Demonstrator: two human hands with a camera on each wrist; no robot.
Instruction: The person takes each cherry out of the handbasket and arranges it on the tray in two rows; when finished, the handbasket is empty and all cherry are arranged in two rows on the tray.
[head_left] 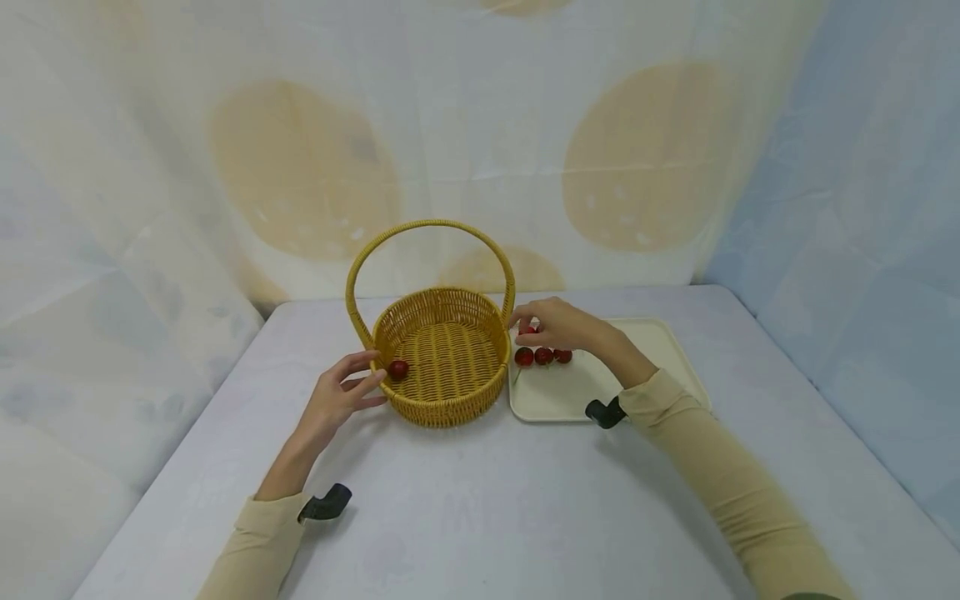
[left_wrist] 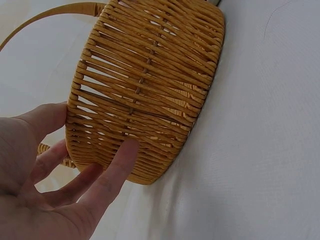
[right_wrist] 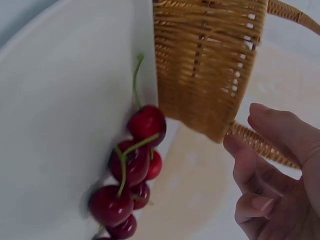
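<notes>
A yellow woven basket [head_left: 442,410] with a tall hoop handle stands on the table, and one dark red cherry [head_left: 398,370] lies inside at its left. My left hand [head_left: 337,396] holds the basket's left side: in the left wrist view one digit [left_wrist: 47,120] reaches over the rim while others touch the outer wall. My right hand [head_left: 558,323] is above the tray, beside the basket's right rim, fingers bent with nothing visible between them. Whether it touches the rim, I cannot tell. Several cherries [right_wrist: 111,206], some with green stems, sit on the tray under and near this hand.
The cream rectangular tray [head_left: 637,392] lies against the basket's right side. Printed curtains [head_left: 480,167] close off the back and both sides. A black device [head_left: 327,503] sits at my left wrist, another [head_left: 606,412] at my right.
</notes>
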